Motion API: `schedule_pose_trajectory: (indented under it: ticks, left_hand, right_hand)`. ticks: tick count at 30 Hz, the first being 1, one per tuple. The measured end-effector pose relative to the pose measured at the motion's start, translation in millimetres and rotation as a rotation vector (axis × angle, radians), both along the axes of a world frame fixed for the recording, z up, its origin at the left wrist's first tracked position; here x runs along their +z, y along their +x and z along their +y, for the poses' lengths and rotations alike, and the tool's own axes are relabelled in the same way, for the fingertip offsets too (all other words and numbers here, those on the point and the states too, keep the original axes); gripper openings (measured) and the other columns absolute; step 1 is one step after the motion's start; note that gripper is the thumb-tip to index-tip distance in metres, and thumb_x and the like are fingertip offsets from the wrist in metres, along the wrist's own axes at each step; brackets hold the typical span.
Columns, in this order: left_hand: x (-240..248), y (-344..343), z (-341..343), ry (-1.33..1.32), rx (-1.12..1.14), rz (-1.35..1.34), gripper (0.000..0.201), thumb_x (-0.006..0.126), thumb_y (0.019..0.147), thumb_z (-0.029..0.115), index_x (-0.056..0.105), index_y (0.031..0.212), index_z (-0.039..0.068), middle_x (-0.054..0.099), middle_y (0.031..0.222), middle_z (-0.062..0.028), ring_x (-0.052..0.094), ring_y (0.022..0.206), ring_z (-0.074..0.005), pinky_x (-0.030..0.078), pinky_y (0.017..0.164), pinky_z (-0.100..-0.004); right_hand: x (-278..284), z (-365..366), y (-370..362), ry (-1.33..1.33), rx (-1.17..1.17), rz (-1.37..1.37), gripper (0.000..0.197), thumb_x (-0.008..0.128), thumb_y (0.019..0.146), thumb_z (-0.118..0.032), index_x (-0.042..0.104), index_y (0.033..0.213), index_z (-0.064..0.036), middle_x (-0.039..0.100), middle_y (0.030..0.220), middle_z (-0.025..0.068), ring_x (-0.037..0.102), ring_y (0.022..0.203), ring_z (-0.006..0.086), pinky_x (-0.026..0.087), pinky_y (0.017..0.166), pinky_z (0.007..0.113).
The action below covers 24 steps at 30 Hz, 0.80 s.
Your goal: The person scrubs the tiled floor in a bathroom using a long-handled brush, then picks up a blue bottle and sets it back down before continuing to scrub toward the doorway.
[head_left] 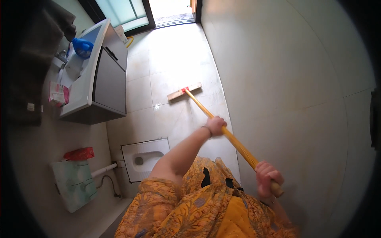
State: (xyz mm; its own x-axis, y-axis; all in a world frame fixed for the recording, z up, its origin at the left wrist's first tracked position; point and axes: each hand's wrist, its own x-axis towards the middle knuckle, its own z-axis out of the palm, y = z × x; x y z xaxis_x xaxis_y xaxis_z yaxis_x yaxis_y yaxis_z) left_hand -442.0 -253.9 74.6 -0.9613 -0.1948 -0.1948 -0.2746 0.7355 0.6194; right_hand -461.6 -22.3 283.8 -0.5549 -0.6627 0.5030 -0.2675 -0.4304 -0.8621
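Observation:
A long-handled floor brush (240,147) slants across the view, its yellow wooden handle running from lower right up to a flat wooden head with a red socket. That head rests on the pale tiled floor (139,95), near the right wall; its bristles cannot be made out. My left hand (216,126) wraps round the handle about midway, arm stretched forward. Close to the handle's top end, my right hand (268,176) is closed round it, with the rounded tip sticking out below the fist.
A squat toilet (137,160) is set in the floor at left, below a pale green cistern (75,184) with a red packet (79,153) on top. Farther left stands a grey vanity cabinet (109,81) with a blue bottle (82,47). A bare wall (285,87) bounds the right; a doorway (172,10) lies ahead.

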Motion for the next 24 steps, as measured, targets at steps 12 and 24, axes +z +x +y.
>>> schedule_pose_trajectory:
  ticks: [12,24]
  left_hand:
    - [92.6,88.5,119.3,0.193,-0.123,-0.047,0.007,0.068,0.072,0.015,0.063,0.075,0.011,0.061,0.079,-0.0045,0.059,0.087,-0.0221,0.051,0.079,-0.0379]
    - [-3.0,96.0,51.0,0.051,0.133,0.162,0.017,0.071,0.068,0.012,0.055,0.067,0.008,0.057,0.076,-0.0087,0.056,0.081,-0.0288,0.048,0.075,-0.0382]
  right_hand:
    - [161.4,42.4,1.1,-0.232,0.884,0.141,0.034,0.058,0.091,-0.023,0.048,0.062,-0.0089,0.047,0.054,-0.0004,0.047,0.043,0.0121,0.042,0.045,0.026]
    - [68.6,40.9,9.3,0.091,0.76,0.145,0.038,0.057,0.085,-0.009,0.038,0.052,-0.0081,0.038,0.05,0.0044,0.041,0.039,0.0215,0.031,0.042,0.034]
